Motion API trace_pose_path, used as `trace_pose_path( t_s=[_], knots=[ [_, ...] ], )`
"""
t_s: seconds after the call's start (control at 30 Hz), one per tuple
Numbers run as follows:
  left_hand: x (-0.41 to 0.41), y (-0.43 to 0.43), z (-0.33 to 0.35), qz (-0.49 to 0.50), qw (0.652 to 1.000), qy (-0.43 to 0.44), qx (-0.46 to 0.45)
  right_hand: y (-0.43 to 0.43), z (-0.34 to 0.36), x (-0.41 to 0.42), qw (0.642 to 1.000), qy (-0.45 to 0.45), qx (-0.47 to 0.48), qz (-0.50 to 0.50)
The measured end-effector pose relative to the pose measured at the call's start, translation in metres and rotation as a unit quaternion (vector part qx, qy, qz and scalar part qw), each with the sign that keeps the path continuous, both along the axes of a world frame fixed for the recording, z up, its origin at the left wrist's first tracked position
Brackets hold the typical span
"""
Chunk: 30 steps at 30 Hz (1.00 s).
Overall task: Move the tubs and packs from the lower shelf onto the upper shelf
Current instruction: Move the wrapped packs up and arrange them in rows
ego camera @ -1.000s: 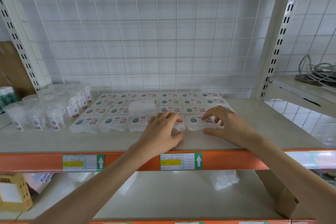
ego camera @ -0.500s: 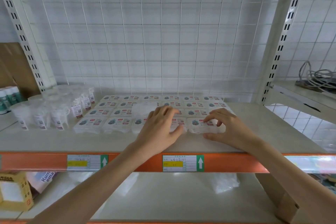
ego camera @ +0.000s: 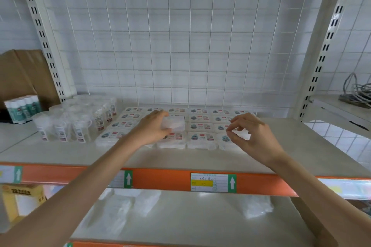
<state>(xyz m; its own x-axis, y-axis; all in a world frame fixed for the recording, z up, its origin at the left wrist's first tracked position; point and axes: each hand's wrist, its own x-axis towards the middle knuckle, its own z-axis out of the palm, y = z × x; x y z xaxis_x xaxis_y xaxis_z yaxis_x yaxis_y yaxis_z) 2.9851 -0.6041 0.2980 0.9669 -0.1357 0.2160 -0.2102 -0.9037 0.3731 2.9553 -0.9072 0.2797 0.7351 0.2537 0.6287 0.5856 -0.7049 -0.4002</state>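
Pack (ego camera: 175,123), plain and white, sits in the grip of the left hand (ego camera: 153,129): the fingers curl over its far left edge and the thumb presses its near edge. The pack lies on top of the labelled packs (ego camera: 201,138), which cover the middle of the upper shelf (ego camera: 301,146) in flat rows. Half a second ago this hand lay flat on the front row; now it has reached further back to the plain one. The right hand (ego camera: 254,136), which then had its fingertips on the front right pack, has lifted clear of it and hovers with fingers loosely curled, thumb and forefinger apart, holding nothing. Clear tubs (ego camera: 76,124) stand just beside the rows on the left. A bare strip of shelf runs between the front row and the orange rail (ego camera: 160,178), and more bare shelf lies to the right, up to the upright (ego camera: 319,62). The back row ends near the wire grid (ego camera: 180,46). White bags (ego camera: 256,205) lie on the lower shelf (ego camera: 190,218).
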Motion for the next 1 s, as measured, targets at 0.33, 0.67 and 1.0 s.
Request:
trace_pose_path(
  t_s=[0.33,0.67,1.0],
  knots=[
    [-0.022,-0.032,0.001,-0.083,0.986,-0.137,-0.046,0.032,0.011,0.006,0.988,0.133,0.081,-0.005],
    [-0.042,-0.058,0.009,-0.167,0.961,-0.193,-0.107,0.038,0.026,-0.002,0.902,0.285,0.315,0.077],
    [-0.049,-0.059,0.032,-0.075,0.913,0.158,-0.369,0.031,0.023,-0.015,0.941,0.132,0.283,0.129]
  ],
)
